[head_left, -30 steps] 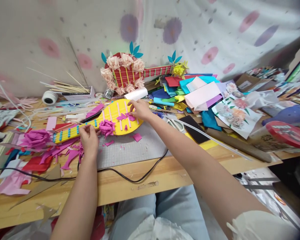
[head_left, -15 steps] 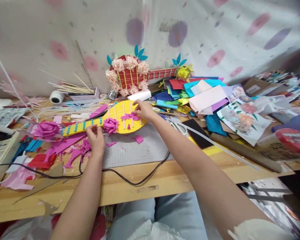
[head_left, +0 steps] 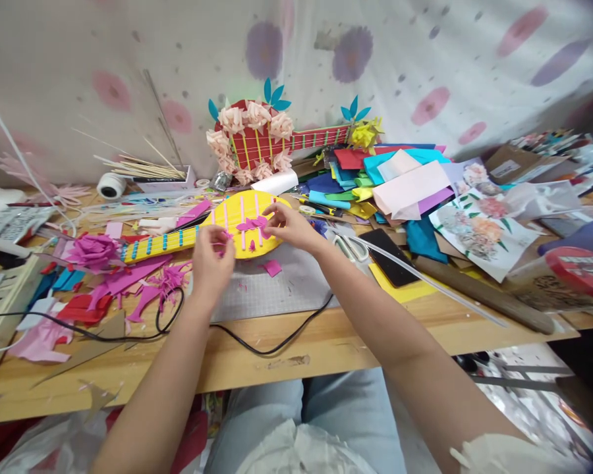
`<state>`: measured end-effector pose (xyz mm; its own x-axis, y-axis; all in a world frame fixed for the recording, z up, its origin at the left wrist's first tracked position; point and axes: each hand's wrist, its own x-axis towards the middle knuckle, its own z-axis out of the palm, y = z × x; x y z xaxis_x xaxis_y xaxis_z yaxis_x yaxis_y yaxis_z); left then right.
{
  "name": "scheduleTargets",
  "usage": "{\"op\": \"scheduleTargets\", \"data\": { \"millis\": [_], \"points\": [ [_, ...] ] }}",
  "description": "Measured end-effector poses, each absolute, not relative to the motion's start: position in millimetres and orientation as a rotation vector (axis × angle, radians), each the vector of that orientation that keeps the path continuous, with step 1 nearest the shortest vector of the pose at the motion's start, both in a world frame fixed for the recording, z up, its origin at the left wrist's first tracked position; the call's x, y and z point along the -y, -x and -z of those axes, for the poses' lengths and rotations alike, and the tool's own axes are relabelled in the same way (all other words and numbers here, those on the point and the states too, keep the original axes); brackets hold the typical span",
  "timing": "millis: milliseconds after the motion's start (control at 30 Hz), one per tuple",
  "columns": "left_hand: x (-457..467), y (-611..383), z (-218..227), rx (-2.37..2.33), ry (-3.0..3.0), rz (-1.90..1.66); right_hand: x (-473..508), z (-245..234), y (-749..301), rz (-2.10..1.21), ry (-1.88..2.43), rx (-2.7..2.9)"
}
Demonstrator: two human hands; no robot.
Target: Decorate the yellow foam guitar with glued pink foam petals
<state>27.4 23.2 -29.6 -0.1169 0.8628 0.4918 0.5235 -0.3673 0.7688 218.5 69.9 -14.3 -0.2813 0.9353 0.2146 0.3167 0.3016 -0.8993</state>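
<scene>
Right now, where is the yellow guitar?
In the head view, the yellow guitar lies left of centre, in front of the red guitar, with the left hand near its neck joint and the right hand at its right end.

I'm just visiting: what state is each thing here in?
Yellow guitar: face up, magenta petals on it
Left hand: fingers bent, over the yellow guitar
Right hand: fingers bent, over its body
Red guitar: standing, trimmed with pale roses
Black slab: lying flat
Black cable: loose, looped
Tub: red lid on
</scene>
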Motion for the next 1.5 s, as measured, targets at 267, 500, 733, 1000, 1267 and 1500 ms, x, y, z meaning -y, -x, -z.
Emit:
{"op": "scheduleTargets", "data": {
  "millis": [267,500,733,1000,1267,1500],
  "points": [
    [-6,-89,54,-1.281,-1.603,-1.007,-37,54,-238,-1.310,0.975,1.562],
    [-4,-95,82,-1.216,-1.325,-1.044,-29,85,-250,-1.370,0.987,1.445],
    [0,-95,80,-1.158,-1.262,-1.083,-25,88,-249,-1.384,0.975,1.386],
    [2,-86,70,-1.102,-1.100,-1.027,-23,84,-248,-1.393,1.055,1.357],
    [4,-85,69,-1.133,-1.097,-1.051,-24,79,-245,-1.394,1.000,1.403],
    [3,-86,77,-1.182,-1.214,-1.139,-24,82,-246,-1.385,1.025,1.429]
  ]
}}
